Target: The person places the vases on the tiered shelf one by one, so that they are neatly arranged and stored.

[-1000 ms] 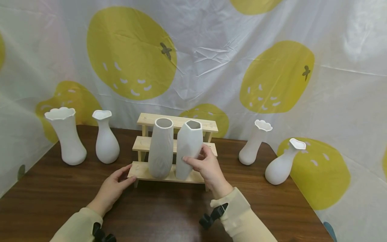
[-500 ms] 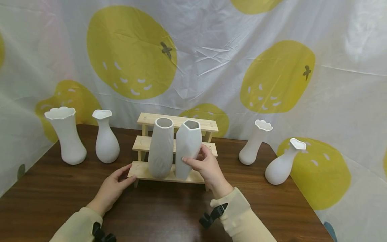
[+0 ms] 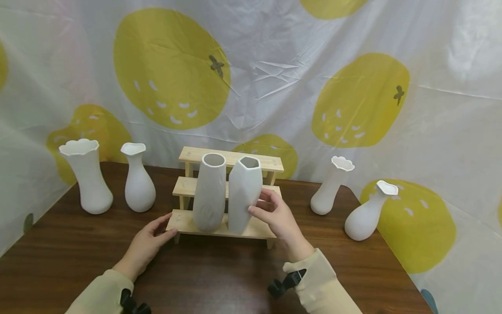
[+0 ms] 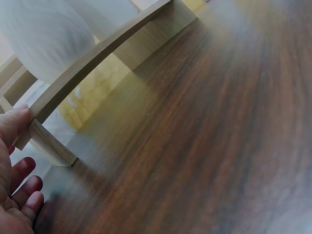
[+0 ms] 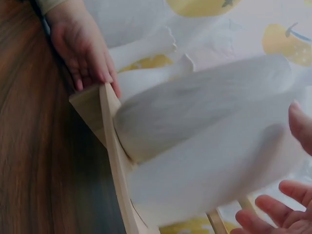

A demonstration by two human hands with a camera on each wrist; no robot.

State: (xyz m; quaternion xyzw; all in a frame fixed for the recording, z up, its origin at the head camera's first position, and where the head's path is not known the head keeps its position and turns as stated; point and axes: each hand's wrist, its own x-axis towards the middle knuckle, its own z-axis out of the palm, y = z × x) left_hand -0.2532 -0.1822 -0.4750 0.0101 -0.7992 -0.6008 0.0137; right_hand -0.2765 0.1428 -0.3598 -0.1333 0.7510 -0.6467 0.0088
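A three-tier wooden display stand [image 3: 182,220] stands on the table. Two white vases are upright on its lowest step: a rounded one [image 3: 209,196] with a round mouth and, to its right, a faceted one [image 3: 241,196] with an angular mouth. My left hand [image 3: 143,246] holds the left end of that step, thumb on the front edge [image 4: 17,119] and fingers round the end. Beside the faceted vase is my right hand [image 3: 280,222], thumb and fingers spread. In the right wrist view, gaps show between its fingers [image 5: 278,209] and the faceted vase [image 5: 214,170].
At the left of the dark wooden table [image 3: 219,279] stand a scalloped-rim vase [image 3: 92,183] and a slim-necked vase [image 3: 139,187]. On the right are another scalloped vase [image 3: 325,194] and a round-bellied vase [image 3: 362,220]. A fruit-print cloth [image 3: 270,96] hangs behind.
My right hand has let go of the faceted vase and drawn slightly right, its thumb sliding off the vase's front. The left hand and the stand have stayed put.
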